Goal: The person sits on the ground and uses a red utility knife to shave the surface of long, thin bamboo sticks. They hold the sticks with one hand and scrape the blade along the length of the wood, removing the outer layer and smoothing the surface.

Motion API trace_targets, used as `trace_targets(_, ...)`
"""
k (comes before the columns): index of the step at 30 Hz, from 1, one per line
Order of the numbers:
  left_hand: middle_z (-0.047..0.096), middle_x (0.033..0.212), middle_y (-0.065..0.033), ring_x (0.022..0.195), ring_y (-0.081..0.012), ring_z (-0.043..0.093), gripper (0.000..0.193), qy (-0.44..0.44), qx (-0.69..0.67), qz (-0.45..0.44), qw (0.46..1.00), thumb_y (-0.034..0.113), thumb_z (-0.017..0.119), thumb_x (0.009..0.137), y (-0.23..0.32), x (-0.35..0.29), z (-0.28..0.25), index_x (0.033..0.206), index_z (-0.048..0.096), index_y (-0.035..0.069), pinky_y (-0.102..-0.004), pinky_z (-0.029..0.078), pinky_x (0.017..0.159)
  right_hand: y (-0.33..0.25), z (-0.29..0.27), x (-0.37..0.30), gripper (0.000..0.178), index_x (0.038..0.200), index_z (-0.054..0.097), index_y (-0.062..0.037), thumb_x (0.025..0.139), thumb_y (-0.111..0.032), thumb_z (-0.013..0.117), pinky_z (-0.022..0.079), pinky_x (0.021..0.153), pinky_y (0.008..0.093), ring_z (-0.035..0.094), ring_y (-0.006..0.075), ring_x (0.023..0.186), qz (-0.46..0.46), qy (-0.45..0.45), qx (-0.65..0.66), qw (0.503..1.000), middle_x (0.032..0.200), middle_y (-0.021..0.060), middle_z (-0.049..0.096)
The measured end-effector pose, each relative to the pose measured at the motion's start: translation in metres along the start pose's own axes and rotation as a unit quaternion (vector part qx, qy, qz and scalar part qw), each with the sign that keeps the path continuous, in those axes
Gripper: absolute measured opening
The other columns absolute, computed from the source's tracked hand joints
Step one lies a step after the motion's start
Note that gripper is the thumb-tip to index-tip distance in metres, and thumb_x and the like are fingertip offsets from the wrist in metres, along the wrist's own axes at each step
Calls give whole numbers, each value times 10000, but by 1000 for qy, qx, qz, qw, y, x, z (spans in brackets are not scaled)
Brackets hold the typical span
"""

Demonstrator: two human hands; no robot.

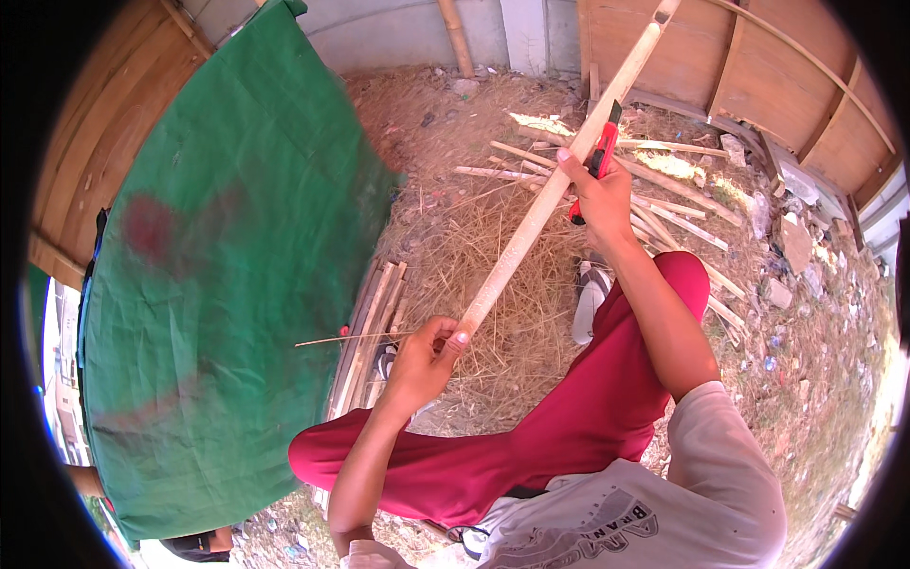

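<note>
A long, pale bamboo strip (520, 241) slants across the middle, from low left to the far top right. My left hand (427, 365) is closed on its lower end, thumb on top. From beside that hand a thin sliver (332, 339) sticks out to the left; whether the fingers hold it, I cannot tell. Farther up, my right hand (605, 197) grips a red and black utility knife (605, 152) and has its thumb against the strip. The knife lies alongside the strip's right edge, and the fingers partly cover it.
Thin shavings (502, 284) lie heaped on the ground between my legs. Several cut strips (678, 207) spread behind and right of them, and more strips (372, 327) stand stacked at left. Green cloth (256, 256) hangs close on the left. Wooden panels (654, 47) border the far side.
</note>
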State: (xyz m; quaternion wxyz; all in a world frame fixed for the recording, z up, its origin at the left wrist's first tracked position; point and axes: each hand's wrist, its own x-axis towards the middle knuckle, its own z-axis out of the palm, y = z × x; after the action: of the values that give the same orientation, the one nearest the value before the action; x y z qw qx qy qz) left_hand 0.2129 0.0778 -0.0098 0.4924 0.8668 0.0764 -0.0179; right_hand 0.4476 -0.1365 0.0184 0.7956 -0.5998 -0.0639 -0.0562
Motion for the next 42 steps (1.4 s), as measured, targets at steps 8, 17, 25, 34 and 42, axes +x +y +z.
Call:
trace_targets(8, 657, 766, -187, 671, -317, 658, 329, -37, 34, -47, 998, 318, 644, 989, 11, 34, 9, 1077, 589, 6, -435, 488, 630, 0, 7, 15, 175, 938, 678, -35, 908, -180, 772, 457, 584, 251, 553, 67, 644, 25, 54, -29, 998, 785, -15, 637)
trace_targets(17, 660, 788, -234, 743, -414, 672, 400, 54, 137, 14, 989, 346, 695, 943, 15, 40, 33, 1110, 602, -5, -488, 504, 651, 3, 12, 19, 208, 982, 700, -1, 907, -184, 764, 394, 525, 241, 490, 53, 578, -42, 48, -40, 997, 756, -5, 633)
trace_targets(25, 488, 611, 28, 522, -52, 427, 409, 403, -118, 171, 891, 400, 614, 987, 7, -93, -58, 738, 529, 87, -248, 313, 465, -27, 14, 17, 386, 1118, 691, 26, 982, -334, 664, 437, 462, 236, 478, 51, 491, -27, -33, 79, 996, 801, 32, 666)
trace_targets(34, 434, 582, -16, 504, -128, 416, 537, 740, -138, -254, 607, 515, 599, 963, -84, -314, -7, 745, 519, 31, -310, 333, 442, -34, -35, 34, 250, 959, 690, -40, 945, -288, 718, 318, 432, 237, 376, 43, 474, -5, 104, 25, 994, 705, -22, 553)
trace_targets(42, 270, 533, -18, 474, -170, 320, 586, 672, -321, -576, 337, 499, 617, 974, -140, -431, 199, 660, 410, 50, -370, 276, 429, -25, -83, 63, 240, 880, 672, -58, 925, -285, 733, 246, 407, 236, 351, 33, 454, -53, 140, -83, 985, 652, -39, 496)
